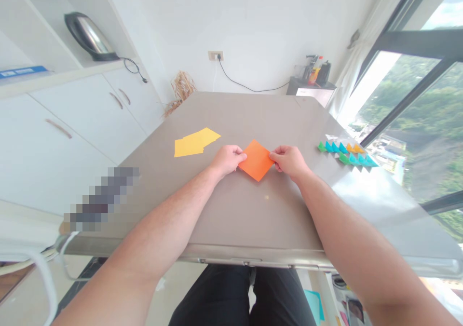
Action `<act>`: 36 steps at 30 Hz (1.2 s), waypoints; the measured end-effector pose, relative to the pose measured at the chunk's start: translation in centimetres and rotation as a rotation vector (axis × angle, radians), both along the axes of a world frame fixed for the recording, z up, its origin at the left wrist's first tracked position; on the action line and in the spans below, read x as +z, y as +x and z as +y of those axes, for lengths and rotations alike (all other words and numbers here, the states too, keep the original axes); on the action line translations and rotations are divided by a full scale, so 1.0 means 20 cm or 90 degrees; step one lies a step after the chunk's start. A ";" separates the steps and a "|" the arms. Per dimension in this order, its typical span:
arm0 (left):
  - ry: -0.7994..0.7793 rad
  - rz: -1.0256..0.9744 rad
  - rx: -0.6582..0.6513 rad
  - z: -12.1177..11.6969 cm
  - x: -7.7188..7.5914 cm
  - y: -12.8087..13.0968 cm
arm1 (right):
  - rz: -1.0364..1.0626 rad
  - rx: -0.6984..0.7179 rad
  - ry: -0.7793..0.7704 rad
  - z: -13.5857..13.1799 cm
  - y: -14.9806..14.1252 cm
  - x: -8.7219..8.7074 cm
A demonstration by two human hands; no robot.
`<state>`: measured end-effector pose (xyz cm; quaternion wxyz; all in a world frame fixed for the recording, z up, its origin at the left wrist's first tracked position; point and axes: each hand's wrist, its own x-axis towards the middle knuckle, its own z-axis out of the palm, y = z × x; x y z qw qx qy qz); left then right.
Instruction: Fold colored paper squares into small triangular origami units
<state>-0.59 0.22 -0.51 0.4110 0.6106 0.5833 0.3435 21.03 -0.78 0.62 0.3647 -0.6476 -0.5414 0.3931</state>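
An orange sheet of paper (257,160), square and turned like a diamond, is held just over the middle of the table. My left hand (228,160) pinches its left corner between thumb and fingers. At the opposite corner, my right hand (288,160) grips the paper the same way. The sheet looks flat, with no crease that I can make out. To the left of my left hand lie several overlapping yellow sheets of paper (191,142).
Two rows of small folded paper pieces (336,147) in green, blue and orange stand at the right of the grey table (249,114). A blurred-out object (104,198) is at the left edge. Beyond are a kettle (90,36), a small cabinet (311,88) and a window.
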 end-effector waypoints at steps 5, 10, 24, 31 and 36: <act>0.000 -0.028 -0.004 0.01 -0.01 0.00 | 0.085 0.055 0.051 -0.02 0.01 0.00; 0.017 -0.025 0.032 0.04 -0.02 -0.01 | 0.128 0.145 0.059 -0.04 0.01 0.02; -0.005 -0.054 0.002 0.01 0.02 0.01 | 0.177 0.223 0.073 -0.03 0.05 0.02; -0.011 -0.092 -0.015 0.00 0.03 0.02 | 0.232 0.249 0.094 -0.03 0.05 0.00; -0.013 -0.129 -0.046 -0.01 0.04 0.02 | 0.226 0.275 0.117 -0.03 0.06 -0.02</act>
